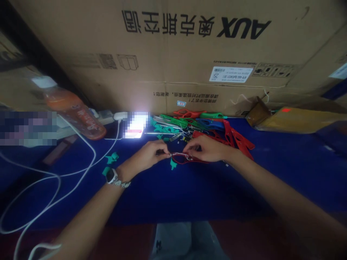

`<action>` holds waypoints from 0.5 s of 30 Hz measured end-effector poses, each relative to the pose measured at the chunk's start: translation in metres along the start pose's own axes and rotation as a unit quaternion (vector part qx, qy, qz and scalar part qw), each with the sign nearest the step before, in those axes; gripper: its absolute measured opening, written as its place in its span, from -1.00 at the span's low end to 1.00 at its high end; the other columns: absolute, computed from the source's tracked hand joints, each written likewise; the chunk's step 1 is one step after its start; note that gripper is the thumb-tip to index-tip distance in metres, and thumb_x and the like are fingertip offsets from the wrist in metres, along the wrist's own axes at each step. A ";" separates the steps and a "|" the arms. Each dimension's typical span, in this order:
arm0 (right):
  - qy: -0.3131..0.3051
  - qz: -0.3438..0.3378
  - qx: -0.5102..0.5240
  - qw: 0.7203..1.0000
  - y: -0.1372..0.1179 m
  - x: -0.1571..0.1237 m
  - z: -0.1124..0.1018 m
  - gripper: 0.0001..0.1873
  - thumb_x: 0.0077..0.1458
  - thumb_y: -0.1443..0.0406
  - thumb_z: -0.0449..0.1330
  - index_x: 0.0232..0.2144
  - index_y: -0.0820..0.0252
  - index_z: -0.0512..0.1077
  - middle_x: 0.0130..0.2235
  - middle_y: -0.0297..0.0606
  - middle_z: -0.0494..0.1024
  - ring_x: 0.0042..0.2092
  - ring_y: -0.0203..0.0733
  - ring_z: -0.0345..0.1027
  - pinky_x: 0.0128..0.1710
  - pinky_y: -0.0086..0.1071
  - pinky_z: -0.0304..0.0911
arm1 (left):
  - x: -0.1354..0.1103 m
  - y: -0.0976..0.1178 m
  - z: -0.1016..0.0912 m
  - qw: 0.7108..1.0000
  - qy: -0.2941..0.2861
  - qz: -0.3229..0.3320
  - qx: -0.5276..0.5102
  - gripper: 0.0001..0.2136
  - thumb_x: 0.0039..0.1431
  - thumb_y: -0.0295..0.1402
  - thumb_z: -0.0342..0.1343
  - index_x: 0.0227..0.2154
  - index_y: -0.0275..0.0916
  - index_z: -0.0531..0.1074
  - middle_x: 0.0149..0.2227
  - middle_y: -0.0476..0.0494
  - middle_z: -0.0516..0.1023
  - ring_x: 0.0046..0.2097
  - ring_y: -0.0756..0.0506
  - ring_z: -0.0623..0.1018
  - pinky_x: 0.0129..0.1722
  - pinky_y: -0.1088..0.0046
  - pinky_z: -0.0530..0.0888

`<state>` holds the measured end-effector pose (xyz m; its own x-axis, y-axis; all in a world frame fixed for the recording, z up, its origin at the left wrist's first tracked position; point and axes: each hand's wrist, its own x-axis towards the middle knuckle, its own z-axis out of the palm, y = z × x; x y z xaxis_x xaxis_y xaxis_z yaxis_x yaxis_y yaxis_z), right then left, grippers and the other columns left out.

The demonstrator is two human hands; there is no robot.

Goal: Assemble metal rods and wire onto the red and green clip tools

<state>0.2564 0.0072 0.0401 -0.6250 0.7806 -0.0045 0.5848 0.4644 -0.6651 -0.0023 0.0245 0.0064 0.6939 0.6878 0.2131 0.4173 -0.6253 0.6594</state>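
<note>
Item: left hand (pixel 148 156), watch on the wrist, fingers pinched shut on one end of a thin white wire (pixel 179 155) just above the blue tabletop (pixel 168 191).

Item: right hand (pixel 206 148), fingertips closed on the other end of the same wire, which spans the short gap between the two hands. The hands sit close together, not touching.

Item: red clip (pixel 193 160), lying flat on the cloth directly beneath the wire and under the right hand; whether the wire is fixed to it cannot be told.

Item: heap of clips (pixel 200 124), red, green and blue, loose on the table just behind the hands, against the foot of the box. Small green plastic pieces (pixel 111 158) lie scattered near the left wrist.

Item: large cardboard box (pixel 173 54), closed, printed "AUX" upside down, forming the back wall; contents not visible.

Item: plastic bottle (pixel 73 112), on its side at the far left, white cap, filled with orange liquid.

Item: small open brown carton (pixel 257 112) at the right rear; interior too dark to read.

Item: white cables (pixel 67 173), looping across the left of the table from a plug by a bright lit screen (pixel 135 124).
</note>
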 end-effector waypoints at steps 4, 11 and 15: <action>0.025 -0.014 0.002 1.000 0.002 -0.005 0.006 -0.83 0.14 0.35 0.25 -0.23 0.09 0.62 -0.33 -0.33 0.61 -0.34 -0.28 0.44 -0.32 -0.40 0.30 | -0.001 -0.003 -0.002 1.000 -0.003 0.005 0.020 -0.90 0.26 -0.36 0.19 -0.37 -0.23 0.52 -0.33 -0.05 0.51 -0.33 -0.01 0.50 -0.30 0.45 0.41; 0.067 -0.056 -0.062 0.994 0.006 -0.007 0.022 -0.82 0.26 0.28 0.19 -0.24 0.13 0.62 -0.36 -0.30 0.51 -0.39 -0.31 0.36 -0.33 -0.38 0.22 | -0.004 -0.008 -0.010 1.000 -0.007 0.000 0.017 -0.91 0.25 -0.34 0.21 -0.33 -0.23 0.56 -0.29 -0.08 0.54 -0.29 -0.03 0.53 -0.24 0.42 0.44; 0.080 -0.061 -0.085 0.991 0.005 -0.013 0.026 -0.83 0.21 0.31 0.23 -0.17 0.11 0.59 -0.31 -0.28 0.52 -0.29 -0.25 0.40 -0.22 -0.34 0.24 | -0.005 -0.010 -0.013 1.000 -0.007 -0.002 0.012 -0.88 0.26 -0.31 0.20 -0.33 -0.22 0.58 -0.30 -0.11 0.55 -0.28 -0.05 0.54 -0.26 0.40 0.46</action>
<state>0.2536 -0.0117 0.0175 -0.6151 0.7637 0.1961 0.5964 0.6133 -0.5179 -0.0171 0.0322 0.0083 0.7009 0.6847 0.1997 0.4335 -0.6313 0.6431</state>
